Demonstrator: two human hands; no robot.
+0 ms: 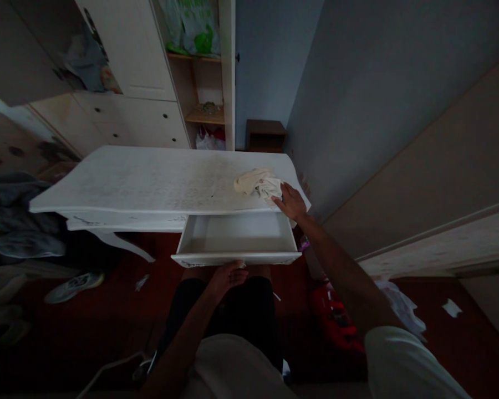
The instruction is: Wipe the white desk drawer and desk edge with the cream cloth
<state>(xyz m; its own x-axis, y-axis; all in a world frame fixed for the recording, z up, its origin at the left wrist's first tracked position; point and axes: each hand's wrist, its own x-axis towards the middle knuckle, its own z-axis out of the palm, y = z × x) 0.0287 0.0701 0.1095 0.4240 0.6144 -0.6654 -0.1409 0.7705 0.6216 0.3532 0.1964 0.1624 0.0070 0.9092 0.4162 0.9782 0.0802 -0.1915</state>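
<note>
A white table [149,177] with dark smudges on its top stands in front of me. Its drawer [237,233] is pulled out and has nothing visible inside. My right hand [291,200] grips the edge of a crumpled whitish cloth [255,183] lying on the right part of the tabletop. Below the drawer front, my left hand [228,277] has its fingers curled at the drawer's knob, which is mostly hidden by them.
Behind the table stand a white wardrobe [145,119] and open shelves with bags. A small brown box [266,133] sits by the wall. Grey fabric [20,216] hangs at the left, above a shoe [75,287]. A red bag [336,316] lies at the right.
</note>
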